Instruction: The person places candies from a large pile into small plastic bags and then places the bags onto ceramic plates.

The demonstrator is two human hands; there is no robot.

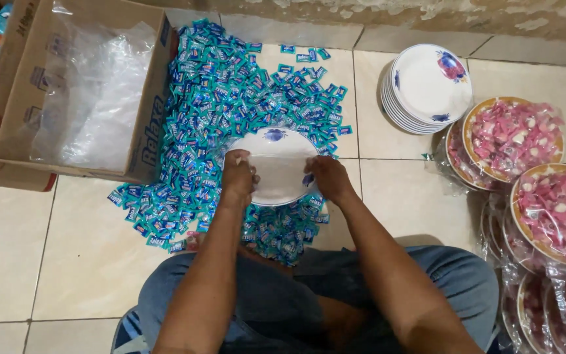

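Covering the floor: tiled floor (pixel 47 242) under a wide heap of blue-wrapped candies (pixel 217 105)
Box: open cardboard box (pixel 152 131) with clear plastic liner, touching the heap's left edge
Wrapped plates: plates of pink sweets (pixel 515 134) at right
Stack: empty white plates (pixel 427 85) beside them
Held plate: white plate (pixel 280 164) resting on the candies
Left hand (pixel 238 176): fingers clamped on its left rim
Right hand (pixel 329 178): fingers curled on its right rim

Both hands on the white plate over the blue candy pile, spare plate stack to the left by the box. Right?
Not quite. The head view shows the spare plate stack on the right, beside the wrapped plates of pink candy. Left hand and right hand do hold the white plate over the blue candy pile.
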